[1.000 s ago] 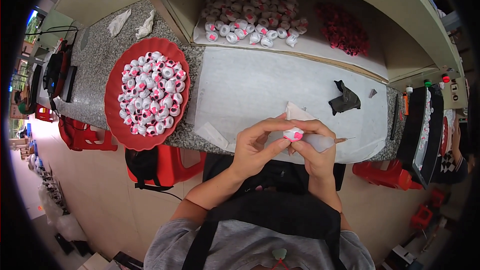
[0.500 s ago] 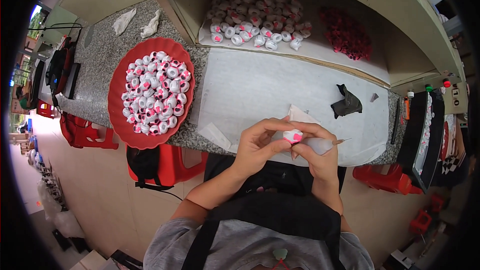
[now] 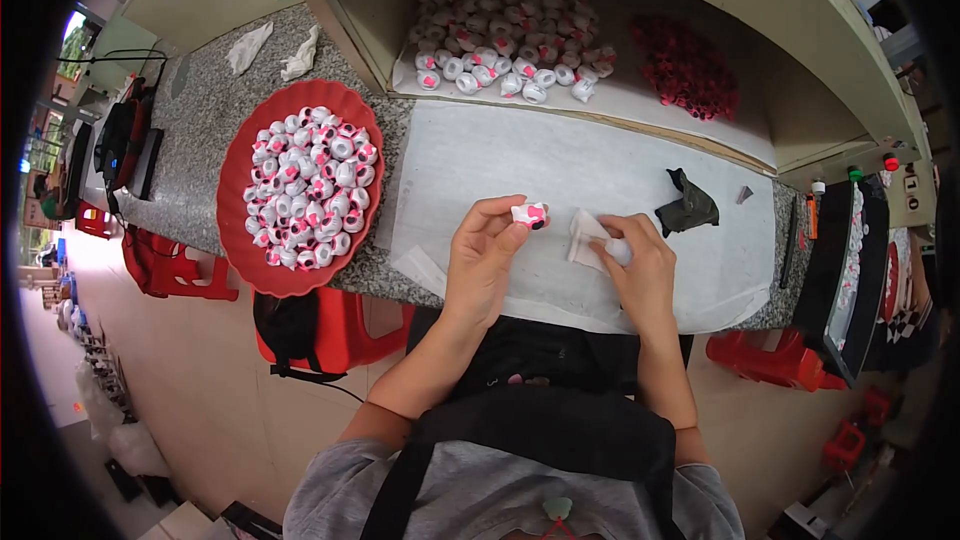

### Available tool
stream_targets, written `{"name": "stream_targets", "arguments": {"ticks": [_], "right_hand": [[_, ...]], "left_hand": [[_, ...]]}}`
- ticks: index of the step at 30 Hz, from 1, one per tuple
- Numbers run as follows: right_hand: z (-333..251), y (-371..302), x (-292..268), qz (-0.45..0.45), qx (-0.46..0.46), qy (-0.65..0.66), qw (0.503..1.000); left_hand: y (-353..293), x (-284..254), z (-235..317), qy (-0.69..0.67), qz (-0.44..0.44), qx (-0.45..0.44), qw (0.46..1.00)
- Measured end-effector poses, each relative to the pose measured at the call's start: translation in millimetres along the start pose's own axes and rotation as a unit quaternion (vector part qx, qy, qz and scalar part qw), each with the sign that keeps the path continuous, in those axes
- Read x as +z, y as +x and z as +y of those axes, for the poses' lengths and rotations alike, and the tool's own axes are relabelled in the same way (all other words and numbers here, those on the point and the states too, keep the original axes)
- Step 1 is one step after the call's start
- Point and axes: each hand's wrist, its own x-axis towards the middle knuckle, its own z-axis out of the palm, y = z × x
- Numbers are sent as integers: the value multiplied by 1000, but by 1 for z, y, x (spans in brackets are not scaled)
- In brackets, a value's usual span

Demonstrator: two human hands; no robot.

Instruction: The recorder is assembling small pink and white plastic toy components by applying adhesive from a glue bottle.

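Note:
My left hand pinches a small white cat-like figurine head with a pink bow between thumb and fingertips, held up over the white paper sheet. To its right, my right hand is closed around a small translucent white squeeze bottle. The thumb and fingers of that hand touch a folded white tissue on the sheet. The bottle's thin tip is hidden now. At the left stands a red scalloped dish, heaped with many similar white and pink pieces.
A shelf behind the sheet holds a pile of white pieces and a heap of dark pink parts. A crumpled black cloth lies right of the tissue. Red stools stand under the table.
My hands have separated. The left lifted the figurine head away leftward and farther from me; the right turned the bottle, hiding its needle tip, and reached the tissue.

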Motion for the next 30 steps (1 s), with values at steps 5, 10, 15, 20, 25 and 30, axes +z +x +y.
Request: {"name": "stream_targets", "arguments": {"ticks": [5,10,15,20,25,30], "right_hand": [[1,5,-2,49,53,54,996],[-34,3,14,132,-30,194,971],[-38,-5,22,144,-150,122,971],[-39,-3,9,68,-60,210,973],[-7,-5,-33,36,42,100,993],[-25,-10,-31,-18,103,297,949]], "left_hand": [[-6,2,-3,-5,-8,-24,1000],[-12,14,-6,16,5,-11,1000],[-12,14,-8,22,-1,40,999],[-17,11,-9,38,7,2,999],[-14,10,-11,0,-38,-37,999],[-13,19,-10,-7,-61,-74,995]]}}
